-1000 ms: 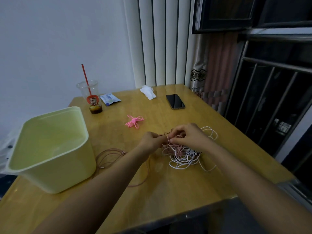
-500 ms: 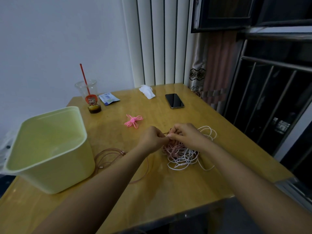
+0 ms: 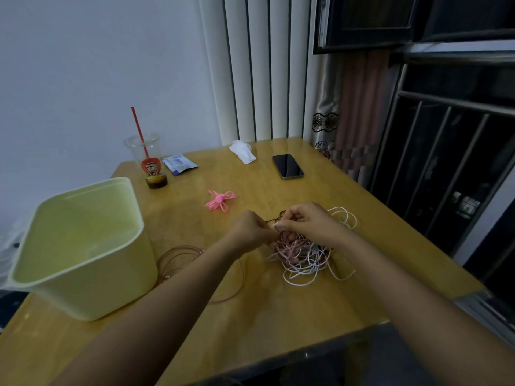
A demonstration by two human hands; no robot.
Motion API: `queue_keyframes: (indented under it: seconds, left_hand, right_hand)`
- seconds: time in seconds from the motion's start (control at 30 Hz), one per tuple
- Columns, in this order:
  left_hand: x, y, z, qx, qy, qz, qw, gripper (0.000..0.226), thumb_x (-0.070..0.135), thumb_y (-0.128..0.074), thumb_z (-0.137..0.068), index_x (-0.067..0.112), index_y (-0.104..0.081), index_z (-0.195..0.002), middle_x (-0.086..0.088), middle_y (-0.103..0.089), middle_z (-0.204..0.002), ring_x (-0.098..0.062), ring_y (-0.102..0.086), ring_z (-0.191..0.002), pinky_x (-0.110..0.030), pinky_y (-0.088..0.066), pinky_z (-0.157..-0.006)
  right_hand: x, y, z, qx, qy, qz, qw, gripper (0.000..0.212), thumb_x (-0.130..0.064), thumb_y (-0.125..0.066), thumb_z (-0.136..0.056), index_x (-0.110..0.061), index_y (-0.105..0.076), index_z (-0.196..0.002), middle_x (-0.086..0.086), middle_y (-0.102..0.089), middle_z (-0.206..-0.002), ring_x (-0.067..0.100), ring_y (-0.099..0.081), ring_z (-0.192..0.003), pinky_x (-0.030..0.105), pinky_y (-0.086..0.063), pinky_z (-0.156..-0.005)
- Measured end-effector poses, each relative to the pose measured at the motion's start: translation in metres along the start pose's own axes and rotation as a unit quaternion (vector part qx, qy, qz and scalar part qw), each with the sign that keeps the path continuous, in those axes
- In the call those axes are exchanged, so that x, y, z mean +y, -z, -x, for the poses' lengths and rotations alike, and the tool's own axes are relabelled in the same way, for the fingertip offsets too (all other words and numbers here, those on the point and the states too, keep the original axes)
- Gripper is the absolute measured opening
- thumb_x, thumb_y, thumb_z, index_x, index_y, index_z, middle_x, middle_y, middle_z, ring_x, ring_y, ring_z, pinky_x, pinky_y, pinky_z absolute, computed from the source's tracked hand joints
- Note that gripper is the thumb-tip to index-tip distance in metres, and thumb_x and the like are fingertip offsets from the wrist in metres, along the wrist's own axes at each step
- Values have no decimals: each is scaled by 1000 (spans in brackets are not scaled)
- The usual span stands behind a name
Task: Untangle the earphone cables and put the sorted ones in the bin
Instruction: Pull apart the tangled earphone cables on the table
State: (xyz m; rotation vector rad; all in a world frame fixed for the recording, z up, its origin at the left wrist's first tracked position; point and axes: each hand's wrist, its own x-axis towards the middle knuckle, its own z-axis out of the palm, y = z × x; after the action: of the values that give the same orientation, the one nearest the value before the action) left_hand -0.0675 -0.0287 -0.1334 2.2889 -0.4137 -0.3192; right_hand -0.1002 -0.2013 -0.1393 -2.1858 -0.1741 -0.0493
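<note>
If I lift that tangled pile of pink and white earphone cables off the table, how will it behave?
Probably floppy: the tangled cables lie in loose loops on the table. Likely light, as the strands are thin. It would probably rise as one clump with trailing loops, since pink and white strands cross.

- Both hands meet over a tangle of earphone cables point(image 3: 303, 256) of pink and white strands, lying on the wooden table point(image 3: 278, 316).
- The left hand point(image 3: 250, 229) is curled at the tangle's left edge and pinches strands there.
- The right hand point(image 3: 306, 224) pinches a strand at the top of the tangle, fingertips touching the left hand.
- A pale green bin point(image 3: 111, 288) stands on the left of the table.
- A loose brownish cable point(image 3: 178, 254) lies just beside the bin, under the left forearm.
- A bundled pink cable point(image 3: 221, 200) lies farther back, apart from the tangle.
- At the far edge are a cup with a red straw point(image 3: 147, 160), a small packet point(image 3: 179, 163), a crumpled tissue point(image 3: 242, 151) and a phone point(image 3: 287, 166).
</note>
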Motion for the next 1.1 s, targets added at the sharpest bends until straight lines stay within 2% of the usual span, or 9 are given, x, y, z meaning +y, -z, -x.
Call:
queue_keyframes:
  seconds: [0.17,0.37,0.47,0.53,0.63,0.73,0.83,0.97,1.1]
  left_hand:
    - [0,-6,1,21,-14,-89,996,23,29,-73,-83,14,-67,-66,3,-55,-56,-8,-45,-51,-22,-33,-48]
    - [-3,-4,3,-16,54,180,982,27,18,-65,-88,14,-62,-61,0,-55,-58,-10,-46,-54,-20,-36,-50]
    - [-5,-3,1,-13,91,276,957,26,13,-61,-88,15,-59,-62,-1,-54,-62,-10,-44,-51,-23,-30,-51]
    - [-7,1,2,-28,85,277,957,17,15,-63,-89,6,-68,-74,1,-51,-63,-9,-40,-51,-23,-27,-51]
    - [-10,6,3,-27,60,280,958,30,19,-65,-90,-8,-69,-102,3,-45,-63,-9,-35,-55,-22,-26,-51]
    - [-9,6,6,0,25,226,974,20,14,-60,-94,-3,-70,-97,2,-52,-70,-7,-41,-59,-18,-33,-54]
    - [-8,4,5,58,-10,195,979,22,12,-60,-94,-6,-72,-96,-3,-61,-73,3,-47,-48,-8,-34,-47]
    - [-10,0,2,117,-29,194,974,21,17,-67,-91,-3,-73,-85,-14,-61,-70,-3,-42,-45,-16,-32,-45]
    - [-7,-1,3,137,-79,186,970,23,21,-65,-93,1,-71,-82,-5,-63,-67,1,-51,-50,-15,-41,-52]
  right_hand:
    - [-1,0,2,-35,1,-5,999,7,-24,-72,-89,-18,-74,-91,2,-75,-85,15,-71,-78,36,-57,-79]
    - [6,16,6,-27,-2,-7,1000,6,-23,-71,-90,-19,-74,-94,-4,-74,-90,7,-69,-83,26,-56,-77]
    - [9,15,9,-19,-16,-132,991,11,-18,-65,-94,-11,-70,-100,5,-72,-90,12,-68,-81,22,-55,-75]
    - [9,14,10,30,-43,-247,968,16,-20,-61,-96,-9,-68,-105,3,-66,-85,13,-64,-78,23,-53,-72]
    - [5,20,2,189,-80,-363,909,22,-22,-58,-98,-8,-67,-113,-2,-61,-78,9,-57,-70,23,-48,-64]
    - [-5,23,-9,288,-77,-383,874,10,-19,-60,-98,-9,-62,-98,3,-62,-73,11,-59,-64,21,-47,-54]
    - [-14,23,-19,289,-74,-408,863,6,-7,-60,-97,-7,-54,-97,13,-65,-87,13,-65,-67,22,-56,-60]
    - [-16,21,-19,245,-95,-187,946,53,-10,-71,-87,-13,-42,-132,2,-49,-132,14,-53,-112,30,-48,-94]
    - [-34,11,2,59,-4,-30,998,61,-37,-76,-82,-27,-48,-136,-11,-49,-135,6,-48,-120,31,-46,-97]
